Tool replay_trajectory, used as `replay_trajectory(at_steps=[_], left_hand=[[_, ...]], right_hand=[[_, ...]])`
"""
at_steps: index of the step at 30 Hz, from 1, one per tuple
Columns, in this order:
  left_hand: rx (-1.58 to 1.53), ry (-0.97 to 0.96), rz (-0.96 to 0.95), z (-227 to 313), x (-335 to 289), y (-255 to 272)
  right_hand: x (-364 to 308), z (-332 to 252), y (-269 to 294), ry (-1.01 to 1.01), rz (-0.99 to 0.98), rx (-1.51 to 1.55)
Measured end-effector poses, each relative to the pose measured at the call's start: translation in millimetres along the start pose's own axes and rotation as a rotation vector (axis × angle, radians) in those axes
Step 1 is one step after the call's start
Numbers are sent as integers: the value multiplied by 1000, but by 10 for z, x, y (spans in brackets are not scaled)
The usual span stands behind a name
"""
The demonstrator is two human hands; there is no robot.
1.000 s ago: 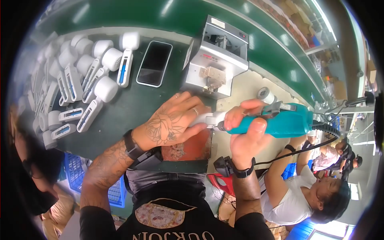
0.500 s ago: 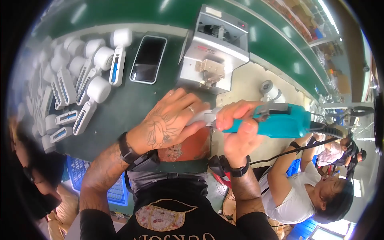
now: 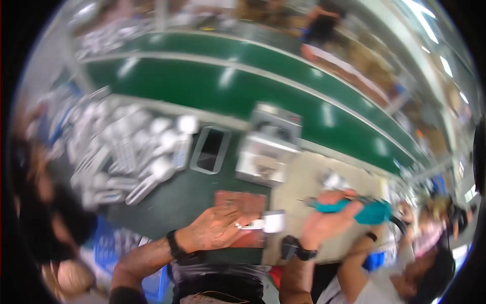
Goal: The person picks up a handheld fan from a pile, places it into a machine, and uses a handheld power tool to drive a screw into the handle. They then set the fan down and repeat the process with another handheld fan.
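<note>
Right hand (image 3: 329, 219) and left hand (image 3: 216, 229) are both taken up: the first is curled round a teal corded driver (image 3: 373, 212), the second closed over the handle of a white unit (image 3: 274, 221), though blur keeps me from telling exactly how it bears on it. Beneath them stretches the bench (image 3: 174, 197), dark green to the left and topped by a pale board (image 3: 304, 175) on the right. A heap of white units (image 3: 126, 134) crowds its left end up to the far edge, probably kept there so the near edge stays free for handling. By the far edge, where green meets pale, stands a boxy grey machine (image 3: 267, 147), set back, I suppose, to be reachable without being in the way. Toward the near edge lies a reddish pad (image 3: 250, 201), likely sparing the surface. The driver is over the pale board, tip turned left and apart from the unit. Between heap and machine, near the far edge, a phone (image 3: 210, 150) lies flat. The held unit is over the pad, its blunt head poking past the right side, which leaves that end uncovered. Last, a white cylinder (image 3: 334, 180) rests on the pale board, right of the machine.
</note>
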State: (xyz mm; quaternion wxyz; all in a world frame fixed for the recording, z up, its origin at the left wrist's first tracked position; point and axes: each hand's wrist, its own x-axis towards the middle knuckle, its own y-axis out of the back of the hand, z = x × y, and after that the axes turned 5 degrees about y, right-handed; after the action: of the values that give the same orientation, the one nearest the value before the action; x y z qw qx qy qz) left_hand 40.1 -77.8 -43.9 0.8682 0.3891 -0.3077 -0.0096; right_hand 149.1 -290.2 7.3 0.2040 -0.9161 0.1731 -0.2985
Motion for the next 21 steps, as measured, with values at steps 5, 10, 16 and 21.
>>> replay_trajectory(at_steps=[5, 10, 16, 21], left_hand=[[-344, 608, 440, -92, -73, 738], [-521, 881, 1098, -862, -791, 1835], [458, 1122, 1150, -1678, -1880, 3018], [702, 1322, 1129, -2144, -2746, 3383]], right_hand=[[145, 37, 371, 128, -25, -174], [-155, 221, 250, 88, -126, -209], [-220, 241, 321, 68, -213, -199], [-253, 237, 291, 59, -227, -210]])
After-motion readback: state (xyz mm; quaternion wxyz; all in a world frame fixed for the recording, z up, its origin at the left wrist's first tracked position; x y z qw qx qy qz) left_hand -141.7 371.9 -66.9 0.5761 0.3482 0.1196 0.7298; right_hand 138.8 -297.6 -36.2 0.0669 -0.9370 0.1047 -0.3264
